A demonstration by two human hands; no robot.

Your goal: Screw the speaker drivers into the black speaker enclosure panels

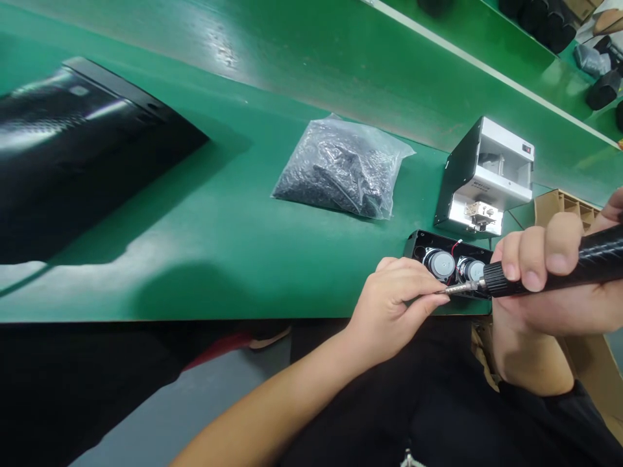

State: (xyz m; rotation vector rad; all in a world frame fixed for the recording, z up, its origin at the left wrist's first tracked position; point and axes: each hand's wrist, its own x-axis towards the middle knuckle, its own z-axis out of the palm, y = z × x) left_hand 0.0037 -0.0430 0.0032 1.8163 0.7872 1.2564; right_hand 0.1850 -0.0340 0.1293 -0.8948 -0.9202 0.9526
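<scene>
My right hand (545, 272) is wrapped round a black electric screwdriver (591, 256), its bit (462, 288) pointing left. At the tip of that bit, the thumb and forefinger of my left hand (396, 301) are pinched together. Whether a small screw sits between these fingertips is too small to tell. Just beyond and partly behind both hands lies a black speaker housing (416, 243) with two round grey speaker drivers, the left driver (442, 264) and the right driver (471, 269). A short red wire with a white plug stands up between the drivers.
A silver and black screw feeder machine (487, 178) stands behind the housing. Beside it is a divided cardboard box (559, 204). A clear bag of small dark parts (343, 168) lies mid-bench. A large black panel-like object (87, 155) takes up the left of the green bench (233, 253).
</scene>
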